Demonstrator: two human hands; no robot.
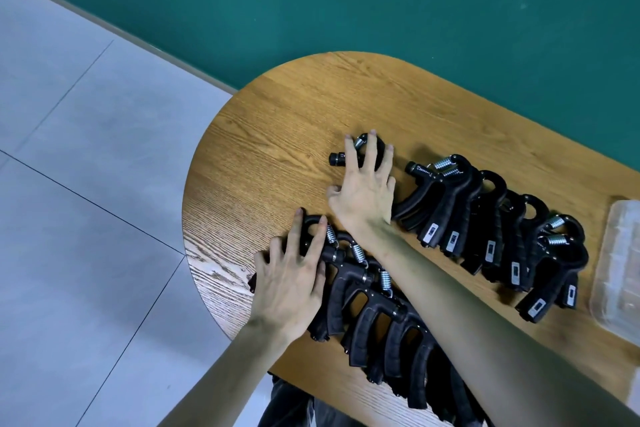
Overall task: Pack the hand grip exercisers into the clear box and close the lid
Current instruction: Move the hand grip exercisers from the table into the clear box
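Near the table's rounded edge, spread fingers of both hands press grip exercisers.

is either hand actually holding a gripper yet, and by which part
Neither lifts one. The left hand rests with spread fingers on the looped top of the nearest exerciser; the right hand lies spread over the lone exerciser, still flat on the table.

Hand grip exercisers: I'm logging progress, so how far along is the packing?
Nothing looks packed. The hand grip exercisers lie in rows on the wooden table. In hand: the left hand and right hand each rest on one. Left: filling and closing the clear box at the right edge.
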